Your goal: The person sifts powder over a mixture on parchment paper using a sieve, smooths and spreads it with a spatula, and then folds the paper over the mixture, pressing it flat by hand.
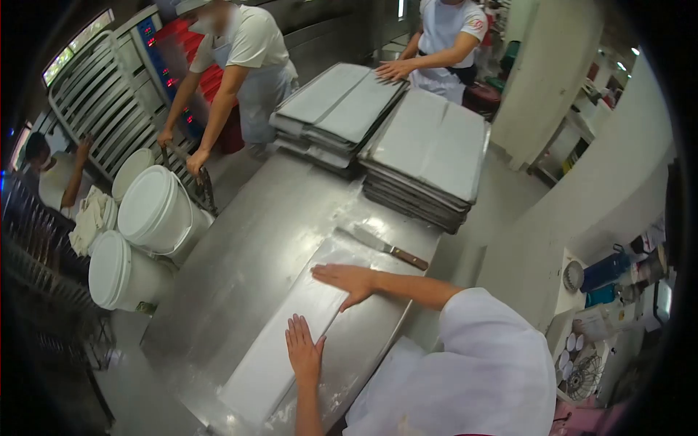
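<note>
A long white sheet (pixel 273 349), which looks like folded paper, lies flat on the steel table (pixel 218 254). My left hand (pixel 305 352) rests flat on it near the middle, fingers stretched out and together. Farther up the sheet, my right hand (pixel 347 281) also lies flat, thumb apart from the fingers. Neither hand grips anything. Just beyond the right hand is a spatula (pixel 382 248) with a wooden handle and a metal blade, its handle pointing right.
Two stacks of trays, the left (pixel 338 102) and the right (pixel 429 149), stand at the table's far end; a co-worker's hand (pixel 395 70) touches the left one. Another person (pixel 247 65) holds a cart handle (pixel 207 189) beside white lidded buckets (pixel 149 203). A tray rack (pixel 94 102) stands behind.
</note>
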{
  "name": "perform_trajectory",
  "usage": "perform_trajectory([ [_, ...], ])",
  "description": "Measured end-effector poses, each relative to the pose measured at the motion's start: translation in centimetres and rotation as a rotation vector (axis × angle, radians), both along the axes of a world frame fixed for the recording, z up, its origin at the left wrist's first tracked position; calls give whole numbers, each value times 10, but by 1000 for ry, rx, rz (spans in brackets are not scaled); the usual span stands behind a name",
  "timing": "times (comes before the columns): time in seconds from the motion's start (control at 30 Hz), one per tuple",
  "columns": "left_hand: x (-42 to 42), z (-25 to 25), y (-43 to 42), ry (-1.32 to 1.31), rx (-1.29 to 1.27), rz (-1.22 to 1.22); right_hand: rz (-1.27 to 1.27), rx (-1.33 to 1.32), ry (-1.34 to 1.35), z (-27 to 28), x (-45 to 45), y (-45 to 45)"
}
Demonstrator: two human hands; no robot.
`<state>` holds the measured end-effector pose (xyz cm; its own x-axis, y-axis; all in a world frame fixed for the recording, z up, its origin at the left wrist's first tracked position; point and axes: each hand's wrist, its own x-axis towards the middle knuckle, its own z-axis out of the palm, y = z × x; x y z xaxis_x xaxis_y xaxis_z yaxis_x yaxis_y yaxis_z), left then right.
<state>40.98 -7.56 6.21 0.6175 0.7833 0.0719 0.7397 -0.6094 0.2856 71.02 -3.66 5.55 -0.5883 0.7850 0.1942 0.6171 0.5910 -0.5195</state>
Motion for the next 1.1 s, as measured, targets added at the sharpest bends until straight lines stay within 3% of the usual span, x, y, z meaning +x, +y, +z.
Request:
perform_trajectory([
  [0.1, -51, 5, -14, 79, -2, 109, -7, 23, -21, -14, 5, 6],
  [0.27, -114, 8, -35, 240, 92, 80, -27, -108, -102, 6, 1, 6],
  [0.73, -237, -14, -85, 109, -24, 334, -4, -104, -303, 29, -23, 5],
  [0.8, -238, -16, -85, 67, -44, 368, 29, -2, -571, 44, -39, 0],
  [1.0, -251, -10, -111, 36, 23, 391, 415, -12, -339, 55, -231, -20],
  [1.03, -250, -7, -121, -5, -47, 458, 502, -53, -132, 19, -262, -20],
  [1.07, -238, -10, -97, -66, -84, 436, 486, -176, -68, 17, -294, -29],
  [1.1, -236, -28, -93, -38, -37, 431, 513, -71, -103, 22, -315, -30],
])
